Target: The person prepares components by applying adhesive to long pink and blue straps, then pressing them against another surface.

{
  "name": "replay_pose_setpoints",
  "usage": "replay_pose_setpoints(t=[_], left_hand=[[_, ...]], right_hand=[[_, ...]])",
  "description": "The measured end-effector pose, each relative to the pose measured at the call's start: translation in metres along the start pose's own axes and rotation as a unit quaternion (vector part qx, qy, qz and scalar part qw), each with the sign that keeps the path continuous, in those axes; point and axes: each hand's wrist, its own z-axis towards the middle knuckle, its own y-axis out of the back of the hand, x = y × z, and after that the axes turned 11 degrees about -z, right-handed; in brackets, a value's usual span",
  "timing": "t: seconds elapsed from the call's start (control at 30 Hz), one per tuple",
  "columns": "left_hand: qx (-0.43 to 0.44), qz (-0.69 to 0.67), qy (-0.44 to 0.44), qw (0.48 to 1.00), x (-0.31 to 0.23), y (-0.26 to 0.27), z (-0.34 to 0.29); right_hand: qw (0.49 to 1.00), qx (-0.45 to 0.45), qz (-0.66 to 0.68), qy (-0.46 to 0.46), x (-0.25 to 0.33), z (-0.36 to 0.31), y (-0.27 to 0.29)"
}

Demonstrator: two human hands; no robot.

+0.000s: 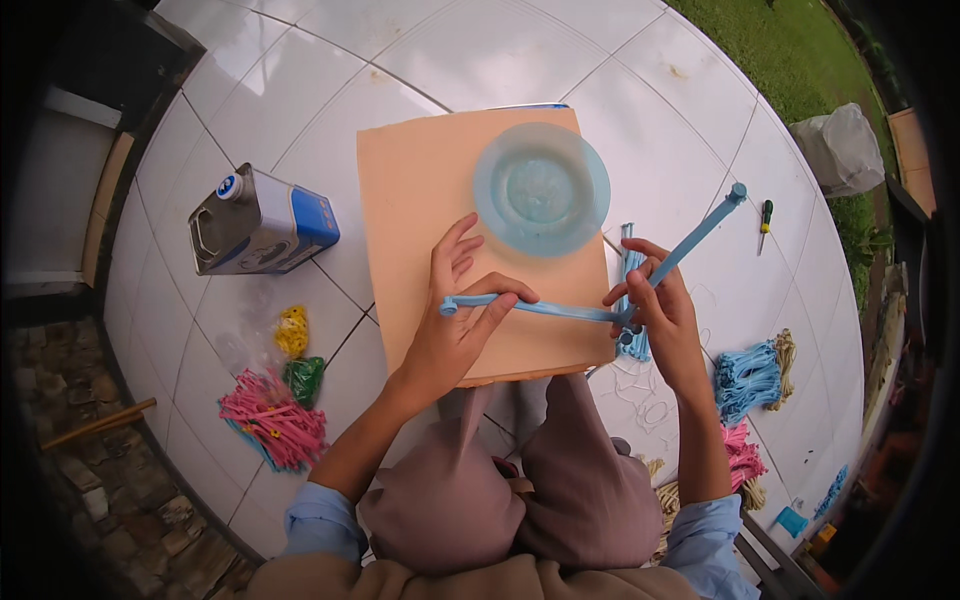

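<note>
A long, flat light-blue strap with knobbed ends is stretched between my hands over a peach-coloured board. My left hand pinches it near its left end between thumb and fingers, the other fingers raised. At the bend, my right hand is closed on the strap, whose other end slants up and to the right. A dark round piece shows under the right fingers; I cannot make out what it is. On the board's far part stands a translucent blue glass bowl. Similar blue straps lie partly behind the right hand.
A blue-and-silver metal can stands on the white tiles at left. Below it lie yellow and green bags and pink straps. At right are a screwdriver, blue strap bundles and pink ones.
</note>
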Motion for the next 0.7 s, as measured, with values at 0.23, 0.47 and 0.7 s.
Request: replay_pose_setpoints(t=[0.23, 0.47, 0.7], left_hand=[[-0.047, -0.051, -0.011, 0.997, -0.003, 0.005, 0.040], [-0.065, -0.053, -0.027, 0.996, -0.009, 0.012, 0.064], [-0.095, -0.185, -0.019, 0.978, 0.012, 0.012, 0.076]], right_hand=[[0.998, 0.039, -0.045, -0.036, 0.014, 0.052, -0.001], [0.995, 0.037, -0.089, -0.006, 0.029, 0.079, 0.002], [0.990, 0.050, -0.131, 0.009, 0.028, 0.101, -0.003]])
